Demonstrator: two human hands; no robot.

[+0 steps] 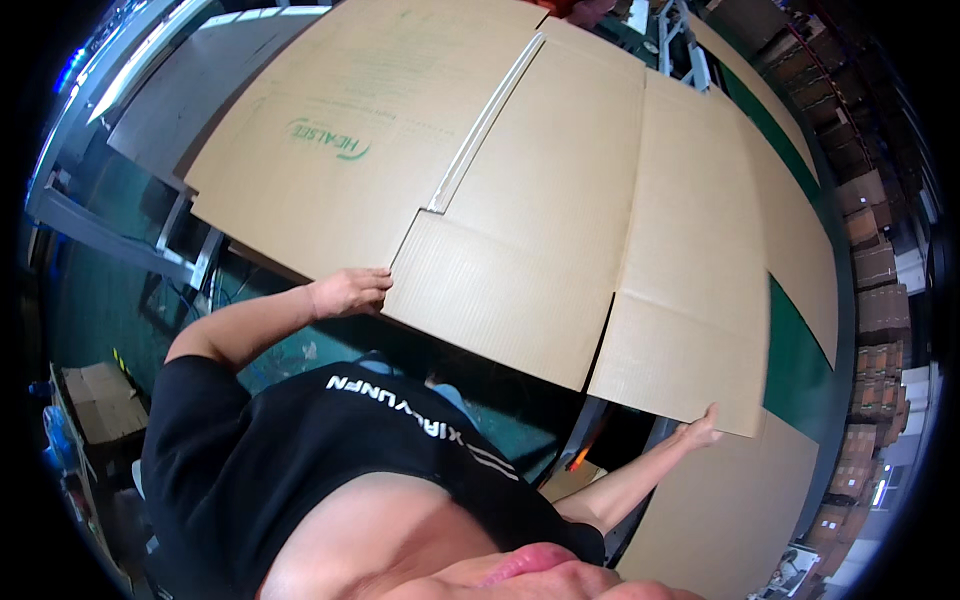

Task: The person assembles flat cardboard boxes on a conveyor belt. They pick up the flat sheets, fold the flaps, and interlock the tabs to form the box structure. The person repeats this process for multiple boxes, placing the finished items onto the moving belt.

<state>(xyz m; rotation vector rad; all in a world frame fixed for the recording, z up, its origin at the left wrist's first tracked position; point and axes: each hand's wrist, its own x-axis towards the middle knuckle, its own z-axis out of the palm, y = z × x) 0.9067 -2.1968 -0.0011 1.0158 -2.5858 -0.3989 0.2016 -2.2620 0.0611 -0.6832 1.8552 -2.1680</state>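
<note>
A large brown cardboard sheet (580,150), creased into panels with slots cut between its flaps, lies flat before me. To its left is a cardboard panel (290,170) with green print. Between the two runs a narrow white strip (487,122); tape or glue, I cannot tell. My left hand (352,292) is closed at the near left corner of the creased sheet, beside the printed panel's edge. With the thumb on top, my right hand (700,430) grips the near edge of the right flap; its other fingers are mostly hidden underneath.
Beneath the sheet on the right is a green surface (797,335) with another cardboard piece (730,505) near me. A metal frame (110,240) stands at the left. Stacked cardboard (880,370) lines the far right. A small table with a box (103,400) is at the lower left.
</note>
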